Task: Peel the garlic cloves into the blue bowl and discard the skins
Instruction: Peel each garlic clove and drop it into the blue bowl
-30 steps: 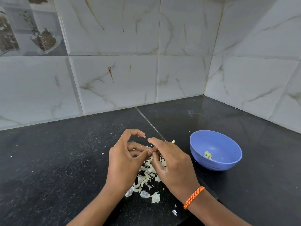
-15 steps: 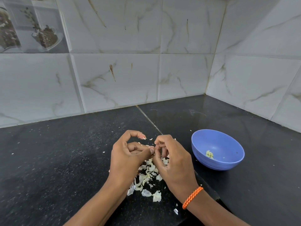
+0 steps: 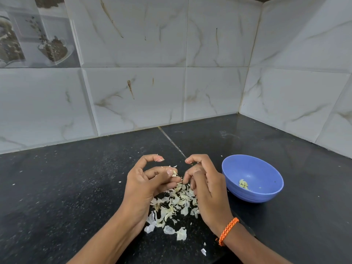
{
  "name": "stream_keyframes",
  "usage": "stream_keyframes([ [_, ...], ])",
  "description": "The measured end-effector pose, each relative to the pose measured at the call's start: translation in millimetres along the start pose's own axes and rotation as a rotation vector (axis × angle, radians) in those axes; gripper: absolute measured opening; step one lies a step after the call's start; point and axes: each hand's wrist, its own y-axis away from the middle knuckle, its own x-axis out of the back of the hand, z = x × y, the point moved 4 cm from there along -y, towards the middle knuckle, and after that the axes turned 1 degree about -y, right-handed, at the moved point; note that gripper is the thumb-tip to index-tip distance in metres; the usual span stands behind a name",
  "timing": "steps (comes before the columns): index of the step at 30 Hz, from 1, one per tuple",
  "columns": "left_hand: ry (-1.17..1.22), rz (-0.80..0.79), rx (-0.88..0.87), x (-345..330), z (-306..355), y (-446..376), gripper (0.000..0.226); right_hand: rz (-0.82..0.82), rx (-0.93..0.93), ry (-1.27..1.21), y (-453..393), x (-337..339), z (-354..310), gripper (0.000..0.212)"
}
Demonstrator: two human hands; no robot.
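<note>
My left hand (image 3: 144, 184) pinches a small pale garlic clove (image 3: 174, 173) between thumb and fingertips, above a pile of garlic skins (image 3: 177, 203) on the black counter. My right hand (image 3: 206, 187), with an orange cord at the wrist, hovers just right of it, a small gap apart. Its fingers are curled and I see nothing between them. The blue bowl (image 3: 247, 197) stands right of my right hand and holds a few peeled cloves (image 3: 243, 184).
The black stone counter (image 3: 76, 187) meets white marbled wall tiles (image 3: 133, 92) at the back and right, forming a corner behind the bowl. Small skin flecks lie scattered on the counter, with one loose scrap (image 3: 203, 251) near my right forearm.
My hands were joined at the clove; now they have come apart, the right hand drawn slightly to the right while the left keeps the clove.
</note>
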Motion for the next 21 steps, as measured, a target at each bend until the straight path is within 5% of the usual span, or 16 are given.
stream_keyframes([
  [3, 0.016, -0.009, 0.006, 2, -2, -2, 0.051, -0.011, 0.024, 0.080, -1, -1, 0, 0.022],
  [7, 0.035, -0.024, 0.007, 2, -4, -3, 0.053, -0.021, 0.103, 0.151, -3, -4, -6, 0.050],
  [21, 0.040, -0.029, 0.008, 0, -12, -3, 0.042, 0.067, 0.332, 0.293, 6, -2, -12, 0.045],
])
